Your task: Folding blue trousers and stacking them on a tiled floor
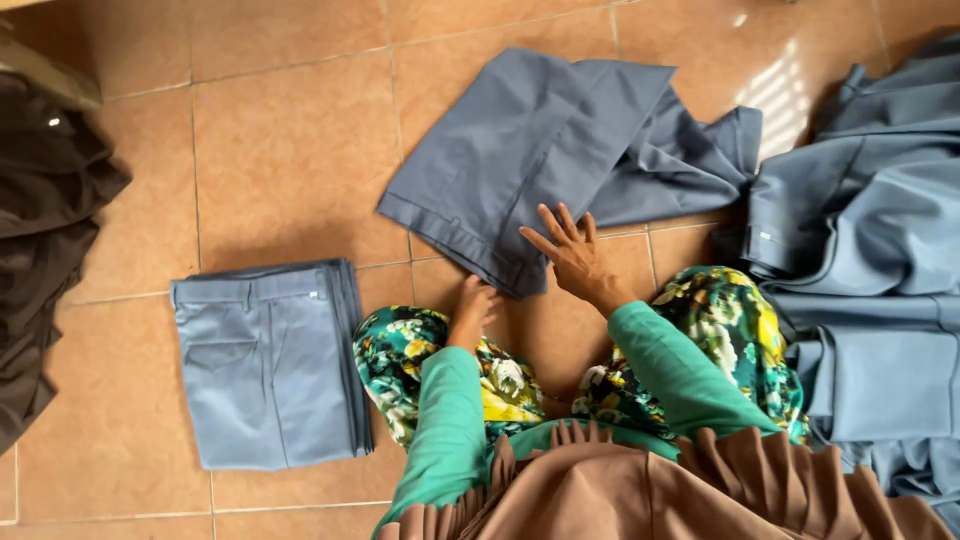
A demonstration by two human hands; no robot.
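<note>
The person sits on a tiled floor [290, 150] with knees drawn up in floral green trousers [735, 320], green sleeves reaching forward. The right hand [572, 250] lies flat, fingers spread apart, on the lower corner of a pair of grey-blue trousers [520, 150] that rests half folded on the tiles straight ahead, one leg doubled over and the rest trailing off to the right. The left hand [474, 305] sits just below the hem edge of the same trousers; its fingers look curled together at the fabric's border, though from this angle it is hard to tell whether they actually pinch the cloth. To the person's left, well apart from the hands, a stack of folded blue trousers [265, 365] lies squared up, waistband toward the top. On the right, a loose heap of grey-blue trousers [870, 260] spreads along the floor beside the right knee. A dark brown garment [45, 230] is bunched at the far left edge.
</note>
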